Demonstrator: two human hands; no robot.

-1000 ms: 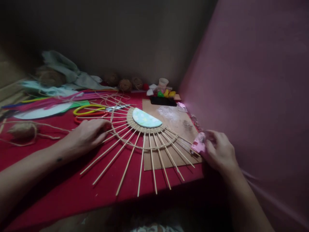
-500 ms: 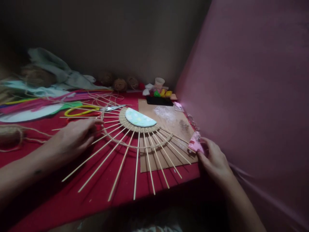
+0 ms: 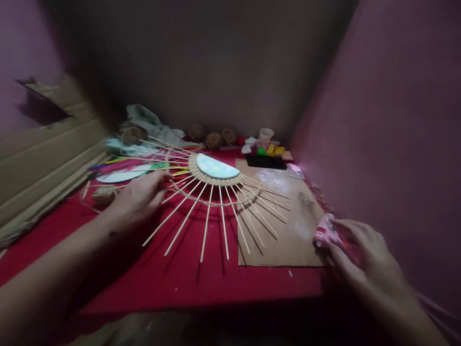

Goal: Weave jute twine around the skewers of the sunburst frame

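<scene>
No lettering, label, brand or number can be read anywhere — the view is dim and blurred

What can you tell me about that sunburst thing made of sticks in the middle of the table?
The stick sunburst is a half-round craft piece: a pale blue-green half disc rimmed with woven tan cane, thin light wooden sticks fanning outward, and a loop of cord tying them together partway out. It lies partly on the red tablecloth and partly over the brown cardboard sheet. The left hand grips its left-side sticks, and that side looks slightly raised.
</scene>
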